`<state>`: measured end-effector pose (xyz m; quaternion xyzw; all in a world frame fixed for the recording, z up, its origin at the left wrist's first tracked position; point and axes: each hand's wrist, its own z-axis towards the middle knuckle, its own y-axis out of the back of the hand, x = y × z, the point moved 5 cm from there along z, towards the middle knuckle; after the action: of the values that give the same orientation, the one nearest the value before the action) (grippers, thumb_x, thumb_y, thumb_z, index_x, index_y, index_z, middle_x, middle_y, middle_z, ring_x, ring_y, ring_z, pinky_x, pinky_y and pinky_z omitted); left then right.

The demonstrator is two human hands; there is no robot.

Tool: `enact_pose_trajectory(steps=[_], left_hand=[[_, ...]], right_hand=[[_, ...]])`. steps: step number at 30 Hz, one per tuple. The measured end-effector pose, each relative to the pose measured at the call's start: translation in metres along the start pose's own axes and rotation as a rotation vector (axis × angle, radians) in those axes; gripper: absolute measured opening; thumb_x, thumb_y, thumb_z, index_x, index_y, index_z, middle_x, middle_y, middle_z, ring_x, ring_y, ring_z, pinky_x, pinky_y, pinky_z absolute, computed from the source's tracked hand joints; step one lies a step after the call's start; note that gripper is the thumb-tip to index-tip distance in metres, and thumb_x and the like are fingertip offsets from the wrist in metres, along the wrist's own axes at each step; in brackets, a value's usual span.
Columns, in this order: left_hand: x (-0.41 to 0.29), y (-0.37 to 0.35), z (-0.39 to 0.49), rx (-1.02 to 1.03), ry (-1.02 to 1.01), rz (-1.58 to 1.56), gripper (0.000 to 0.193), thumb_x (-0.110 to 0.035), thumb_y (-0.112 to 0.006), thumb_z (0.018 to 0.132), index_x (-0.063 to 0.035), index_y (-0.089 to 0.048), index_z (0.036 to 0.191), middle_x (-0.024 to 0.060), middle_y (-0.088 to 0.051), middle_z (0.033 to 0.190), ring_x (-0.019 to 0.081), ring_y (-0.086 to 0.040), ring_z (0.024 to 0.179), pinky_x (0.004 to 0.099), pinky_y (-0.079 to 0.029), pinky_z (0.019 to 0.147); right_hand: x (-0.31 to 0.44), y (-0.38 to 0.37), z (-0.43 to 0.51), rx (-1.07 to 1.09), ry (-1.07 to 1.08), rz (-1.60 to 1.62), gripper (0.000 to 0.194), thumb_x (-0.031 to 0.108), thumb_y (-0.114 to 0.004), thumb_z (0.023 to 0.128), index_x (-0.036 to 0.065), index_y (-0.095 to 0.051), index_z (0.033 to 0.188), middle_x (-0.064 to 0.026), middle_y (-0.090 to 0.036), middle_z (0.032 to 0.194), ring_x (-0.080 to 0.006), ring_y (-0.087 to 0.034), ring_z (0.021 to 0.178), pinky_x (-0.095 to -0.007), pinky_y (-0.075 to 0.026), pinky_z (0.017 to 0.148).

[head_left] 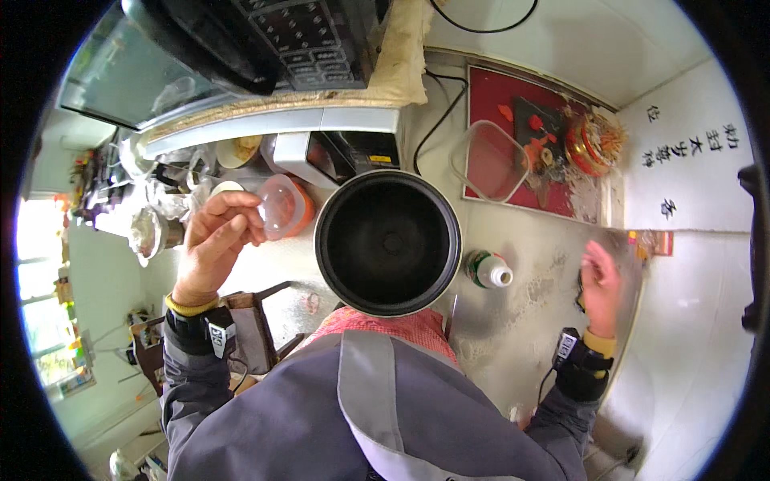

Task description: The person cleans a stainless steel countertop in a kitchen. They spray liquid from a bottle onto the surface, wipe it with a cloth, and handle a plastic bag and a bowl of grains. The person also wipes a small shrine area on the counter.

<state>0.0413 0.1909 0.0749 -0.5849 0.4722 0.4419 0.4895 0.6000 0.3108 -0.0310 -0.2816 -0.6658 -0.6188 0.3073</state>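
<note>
A round black pot [388, 243] with a pale rim stands in front of me, its inside bare. My left hand [222, 237] is raised at the left, fingers bent, its fingertips at the rim of a clear plastic lid or bowl [280, 207]; whether it grips this is unclear. An orange container [304, 210] shows behind the clear plastic. My right hand [600, 279] is at the far right, blurred, fingers loosely extended, near a small dark object [580, 291] partly hidden behind it. Between the pot and my right hand is an uncapped white bottle [494, 272] with a green label.
A clear rectangular plastic container [490, 161] overlaps a red board [487, 96]. A gold-and-red pot of sticks [588, 147] stands on the board. A microwave [313, 45] is on a cloth-covered shelf at the upper left, above a white appliance [355, 129]. A black cable [442, 120] runs nearby. A chair [249, 330] stands lower left.
</note>
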Motion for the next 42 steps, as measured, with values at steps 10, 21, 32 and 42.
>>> enact_pose_trajectory(steps=[10,21,32,42], left_hand=[[0.035,0.086,-0.060,-0.164,0.006,-0.125,0.020,-0.007,-0.053,0.093,0.0008,-0.058,0.110,0.0091,-0.064,0.093,0.0131,-0.059,0.080,0.0252,-0.047,0.075],[0.088,0.219,-0.122,-0.596,0.172,-0.287,0.016,-0.015,-0.056,0.093,-0.0036,-0.061,0.103,0.0035,-0.062,0.086,0.0103,-0.059,0.074,0.0226,-0.048,0.069],[0.131,0.240,-0.143,-0.550,0.319,-0.287,0.016,-0.016,-0.057,0.092,-0.0048,-0.061,0.103,0.0012,-0.061,0.083,0.0097,-0.059,0.073,0.0224,-0.048,0.067],[0.130,0.251,-0.140,-0.595,0.250,-0.245,0.017,-0.014,-0.058,0.091,-0.0040,-0.062,0.104,0.0022,-0.060,0.085,0.0106,-0.057,0.075,0.0227,-0.046,0.068]], right_hand=[[-0.015,-0.149,-0.092,0.157,-0.184,0.109,0.065,0.005,-0.072,0.074,0.005,-0.045,0.133,-0.0117,-0.055,0.124,-0.0207,-0.058,0.101,-0.0323,-0.051,0.081],[-0.016,-0.176,-0.080,-0.169,-0.166,0.272,0.054,0.011,-0.068,0.085,0.000,-0.045,0.133,-0.0103,-0.056,0.122,-0.0186,-0.055,0.107,-0.0312,-0.044,0.093],[-0.015,-0.164,-0.077,-0.182,-0.284,0.328,0.034,0.020,-0.065,0.089,0.012,-0.058,0.122,0.0056,-0.060,0.098,-0.0052,-0.054,0.083,-0.0182,-0.041,0.064],[-0.030,-0.162,-0.075,-0.250,-0.119,0.403,0.015,0.007,-0.063,0.088,0.002,-0.065,0.103,-0.0022,-0.065,0.097,-0.0107,-0.059,0.085,-0.0262,-0.049,0.077]])
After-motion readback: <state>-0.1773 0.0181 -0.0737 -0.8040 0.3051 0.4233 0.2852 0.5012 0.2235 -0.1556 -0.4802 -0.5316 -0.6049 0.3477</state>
